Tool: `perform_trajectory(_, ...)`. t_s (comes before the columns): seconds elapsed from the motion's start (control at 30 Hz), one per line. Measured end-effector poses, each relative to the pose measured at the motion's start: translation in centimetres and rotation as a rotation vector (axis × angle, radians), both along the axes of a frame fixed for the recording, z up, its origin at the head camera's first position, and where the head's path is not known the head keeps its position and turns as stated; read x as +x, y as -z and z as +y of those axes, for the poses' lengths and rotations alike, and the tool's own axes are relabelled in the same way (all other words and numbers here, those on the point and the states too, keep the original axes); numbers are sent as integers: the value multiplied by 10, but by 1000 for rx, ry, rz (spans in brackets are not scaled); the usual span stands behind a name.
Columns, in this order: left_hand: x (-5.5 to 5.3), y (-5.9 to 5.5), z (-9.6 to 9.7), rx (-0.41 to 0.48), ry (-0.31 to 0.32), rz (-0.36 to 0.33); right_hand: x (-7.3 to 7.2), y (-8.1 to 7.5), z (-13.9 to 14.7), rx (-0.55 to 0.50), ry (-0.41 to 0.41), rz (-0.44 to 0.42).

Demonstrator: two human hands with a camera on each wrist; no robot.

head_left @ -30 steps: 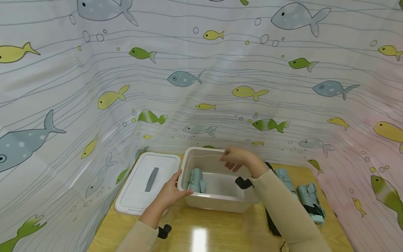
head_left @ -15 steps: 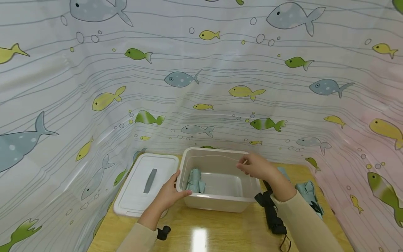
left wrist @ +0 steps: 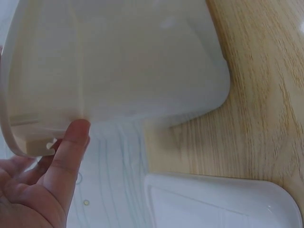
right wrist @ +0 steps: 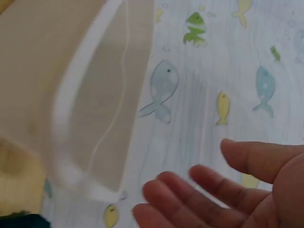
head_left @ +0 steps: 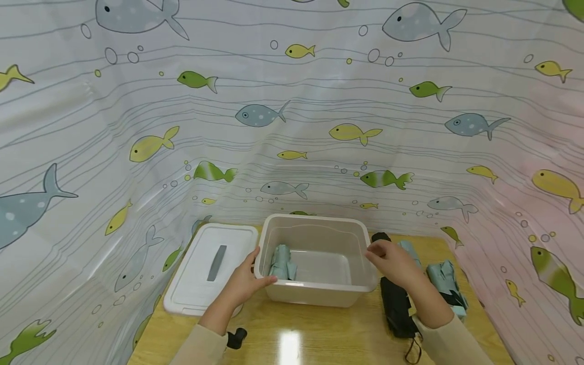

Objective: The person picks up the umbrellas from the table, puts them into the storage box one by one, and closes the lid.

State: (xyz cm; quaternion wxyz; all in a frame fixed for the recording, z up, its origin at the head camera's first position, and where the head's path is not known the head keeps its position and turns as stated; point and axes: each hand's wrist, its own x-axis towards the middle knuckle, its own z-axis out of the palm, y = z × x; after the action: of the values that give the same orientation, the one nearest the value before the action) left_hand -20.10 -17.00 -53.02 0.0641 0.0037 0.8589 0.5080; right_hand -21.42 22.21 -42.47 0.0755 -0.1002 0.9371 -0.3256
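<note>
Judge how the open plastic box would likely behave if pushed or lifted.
The box would probably feel light and flex slightly, since its walls look like thin plastic. Pushed, it may slide easily: the table looks smooth and shiny. Lifted by the left hand alone, it would likely tip, as that hand holds only one end.

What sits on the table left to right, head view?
White lid → pale bin with teal roll at its left end → black bundle → black-strapped teal bundle.
</note>
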Motion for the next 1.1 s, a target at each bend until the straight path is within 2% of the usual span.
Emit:
perform_trajectory(0.1,0,0,0,-4,0,4,3,12,11,1,39,26)
perform_trajectory(0.33,0,1,0,-8,5,7,12,48,37,-4,128,143)
perform_trajectory(0.63,0,0,-2,-13,14,11,19,87,65,-34,225,205)
perform_trajectory(0.77,-1,0,-2,-20,13,17,22,109,76,-33,262,180)
perform_trajectory(0.9,0,1,-3,-13,13,18,24,130,87,-26,314,107)
perform_trajectory(1.1,0,1,-3,-5,15,10,22,153,101,-1,351,54)
